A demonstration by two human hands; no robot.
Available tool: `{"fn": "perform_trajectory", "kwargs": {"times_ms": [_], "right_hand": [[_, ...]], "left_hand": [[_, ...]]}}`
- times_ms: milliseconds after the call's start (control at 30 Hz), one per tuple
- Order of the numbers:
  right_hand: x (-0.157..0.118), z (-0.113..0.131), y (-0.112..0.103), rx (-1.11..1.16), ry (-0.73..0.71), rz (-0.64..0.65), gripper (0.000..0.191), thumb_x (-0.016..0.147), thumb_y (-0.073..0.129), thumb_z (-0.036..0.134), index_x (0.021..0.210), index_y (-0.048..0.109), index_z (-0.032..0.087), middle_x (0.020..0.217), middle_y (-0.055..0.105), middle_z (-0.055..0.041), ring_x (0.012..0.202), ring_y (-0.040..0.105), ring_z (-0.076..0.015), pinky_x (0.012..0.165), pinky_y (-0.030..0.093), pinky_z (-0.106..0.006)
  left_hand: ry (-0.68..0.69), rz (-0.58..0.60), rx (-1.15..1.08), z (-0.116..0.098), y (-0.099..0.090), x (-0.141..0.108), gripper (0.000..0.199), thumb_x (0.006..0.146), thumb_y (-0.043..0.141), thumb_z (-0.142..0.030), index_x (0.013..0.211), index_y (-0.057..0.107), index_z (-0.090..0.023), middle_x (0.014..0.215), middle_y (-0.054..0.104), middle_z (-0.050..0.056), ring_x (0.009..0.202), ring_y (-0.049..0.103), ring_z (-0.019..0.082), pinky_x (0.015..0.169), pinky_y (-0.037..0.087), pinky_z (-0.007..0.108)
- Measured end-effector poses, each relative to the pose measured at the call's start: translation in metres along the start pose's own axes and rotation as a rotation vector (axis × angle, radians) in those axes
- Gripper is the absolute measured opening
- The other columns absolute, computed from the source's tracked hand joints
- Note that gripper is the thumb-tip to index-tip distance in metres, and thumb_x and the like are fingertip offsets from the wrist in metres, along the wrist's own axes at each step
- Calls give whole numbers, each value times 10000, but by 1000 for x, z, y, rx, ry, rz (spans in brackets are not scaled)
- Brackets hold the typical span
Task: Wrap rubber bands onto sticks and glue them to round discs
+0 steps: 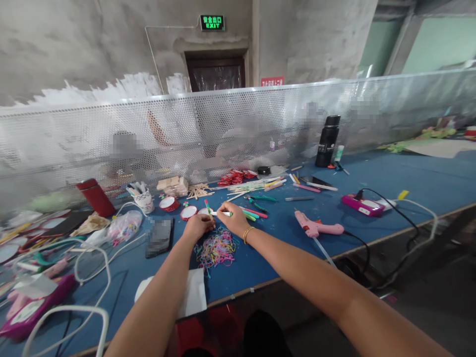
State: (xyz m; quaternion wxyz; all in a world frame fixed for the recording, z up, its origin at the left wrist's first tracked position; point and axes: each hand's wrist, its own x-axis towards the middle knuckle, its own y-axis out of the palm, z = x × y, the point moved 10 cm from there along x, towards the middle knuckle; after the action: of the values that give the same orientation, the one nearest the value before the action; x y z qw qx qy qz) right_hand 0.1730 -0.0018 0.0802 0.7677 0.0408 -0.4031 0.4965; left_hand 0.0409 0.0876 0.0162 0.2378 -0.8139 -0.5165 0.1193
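Nearest the camera, the person's two bare forearms reach in from the bottom corners over a blue table (401, 173), and between them lies a loose heap of coloured rubber bands (216, 249), which lies just nearer than the fingers. The left hand (200, 225), just beyond the heap and toward its left, is nearly closed, thumb and fingers pinching a thin upright stick (207, 204) that shows red and green at its upper end. The right hand (236, 218), beyond the heap and toward its right, is curled in a writing grip around a white pen (230, 214) with a green end, its other end at the stick; whether the two touch is too small to tell. A white sheet (195, 292) lies nearer than the heap, partly under the left forearm, and a dark phone (159, 237) sits to the heap's left. Beyond the heap are a small red-rimmed drum (188, 212), bright markers (252, 216), pliers (260, 202) and, farther off, a spread of pale sticks (253, 187). Well right of the heap rest a pink glue gun (318, 227) and a purple power strip (362, 206); a red bottle (95, 197) leans well to its left.
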Motion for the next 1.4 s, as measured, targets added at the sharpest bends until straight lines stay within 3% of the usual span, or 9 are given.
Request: {"fn": "perform_trajectory", "kwargs": {"times_ms": [1167,1400], "right_hand": [[-1,4,0,-4,-23,-10,103,768,516,272,688,560,224,717,620,21,736,550,-156,712,405,-256],[1,-2,-5,-49,24,-41,98,757,516,257,679,565,226,716,623,9,737,554,-163,713,411,-261]], "left_hand": [[10,14,-6,2,1,2,153,665,666,-295,639,645,-146,569,620,7,490,516,82,478,386,180],[-2,-2,-20,1,0,1,115,657,665,-269,655,657,-154,588,633,8,509,534,87,501,404,181]]}}
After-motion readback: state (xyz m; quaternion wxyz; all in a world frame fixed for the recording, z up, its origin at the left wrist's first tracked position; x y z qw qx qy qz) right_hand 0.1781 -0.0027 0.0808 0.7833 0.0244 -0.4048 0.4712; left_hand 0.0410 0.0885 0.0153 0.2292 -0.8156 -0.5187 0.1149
